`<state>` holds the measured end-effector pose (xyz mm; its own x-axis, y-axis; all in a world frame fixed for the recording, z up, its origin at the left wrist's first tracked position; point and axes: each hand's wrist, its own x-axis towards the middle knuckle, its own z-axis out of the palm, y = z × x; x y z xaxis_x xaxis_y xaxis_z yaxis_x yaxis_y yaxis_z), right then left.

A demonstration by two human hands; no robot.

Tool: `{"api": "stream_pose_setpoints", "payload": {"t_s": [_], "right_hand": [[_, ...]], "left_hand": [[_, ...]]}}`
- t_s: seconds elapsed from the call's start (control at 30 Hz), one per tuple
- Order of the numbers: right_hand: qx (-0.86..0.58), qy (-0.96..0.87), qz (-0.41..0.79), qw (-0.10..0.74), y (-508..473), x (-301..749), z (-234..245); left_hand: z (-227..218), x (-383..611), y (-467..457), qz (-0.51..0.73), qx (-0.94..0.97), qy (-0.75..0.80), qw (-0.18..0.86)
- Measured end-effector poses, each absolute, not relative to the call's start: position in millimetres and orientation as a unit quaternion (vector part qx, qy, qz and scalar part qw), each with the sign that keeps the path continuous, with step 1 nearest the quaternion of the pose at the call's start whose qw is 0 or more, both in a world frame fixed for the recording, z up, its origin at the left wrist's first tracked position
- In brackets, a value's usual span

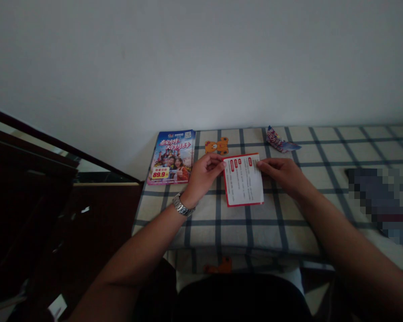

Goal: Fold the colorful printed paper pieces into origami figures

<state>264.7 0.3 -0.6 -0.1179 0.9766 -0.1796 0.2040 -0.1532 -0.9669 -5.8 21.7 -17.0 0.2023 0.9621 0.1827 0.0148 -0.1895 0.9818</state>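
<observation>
Between my hands is a white printed leaflet (244, 183) with a red border and red labels, apparently folded. My left hand (208, 172), with a metal watch on its wrist, pinches the leaflet's upper left edge between thumb and fingers. At the upper right corner, my right hand (278, 172) grips the same leaflet, its fingertips partly hidden behind the paper. To the left of my left hand lies a stack of blue and pink flyers (172, 156). Beyond my right hand sits a folded, colourful paper piece (280, 141) near the wall.
A checked cloth with bear prints covers the table (204, 228), which stands against a pale wall (201, 62). At the right lies a dark, pixelated object (379, 197). Dark furniture (27, 188) fills the left, with white scraps (85, 209) lower down.
</observation>
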Motion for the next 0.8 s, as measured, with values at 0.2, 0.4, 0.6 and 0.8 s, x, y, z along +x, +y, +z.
{"api": "stream_pose_setpoints", "payload": {"t_s": [0.2, 0.4, 0.6, 0.8], "right_hand": [[-0.544, -0.544, 0.524, 0.365, -0.5, 262.8, 3.1], [-0.54, -0.557, 0.518, 0.361, 0.3, 264.1, 0.6], [-0.547, -0.543, 0.52, 0.369, 0.0, 263.3, 0.6], [-0.55, -0.545, 0.506, 0.379, 0.7, 262.7, 1.8]], "left_hand": [[-16.5, -5.8, 22.3, 0.482, 0.593, 0.407, 0.5], [-15.7, -6.8, 23.5, 0.483, 0.61, 0.415, 0.471], [-15.8, -6.9, 22.1, 0.473, 0.621, 0.41, 0.472], [-13.8, -5.7, 20.2, 0.458, 0.625, 0.402, 0.488]]}}
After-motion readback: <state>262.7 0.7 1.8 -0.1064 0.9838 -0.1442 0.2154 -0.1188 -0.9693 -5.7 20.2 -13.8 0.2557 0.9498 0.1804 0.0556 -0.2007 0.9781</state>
